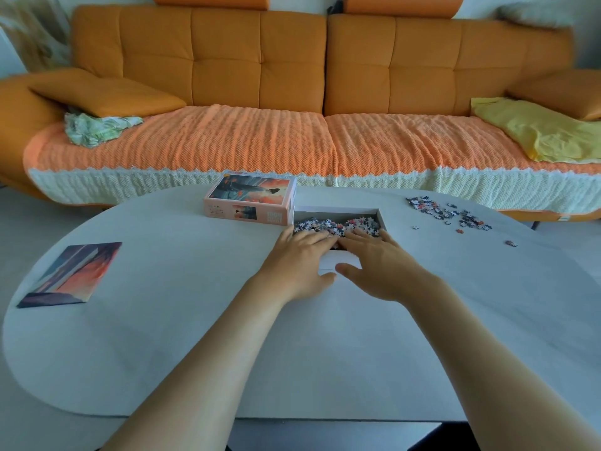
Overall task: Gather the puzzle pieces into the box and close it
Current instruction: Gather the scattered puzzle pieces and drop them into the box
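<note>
Two hands of mine reach over the near wall of the open box (382,216), which sits on the white tabletop (195,320) toward its far side. My left hand (297,265) lies palm down with its fingers (317,237) spread flat on the heap of puzzle pieces (335,224) inside; my right hand (377,265) lies just beside it, fingers (366,234) likewise spread on the pieces, thumb on the near rim. Neither hand is closed around anything. The box lid (252,200), printed with a sunset scene, stands touching the box's left end. To the far right, a loose scatter of pieces (450,213) lies on the tabletop, well apart from the box. A picture card (73,275) lies near the left edge. An orange sofa (292,66) runs behind.
</note>
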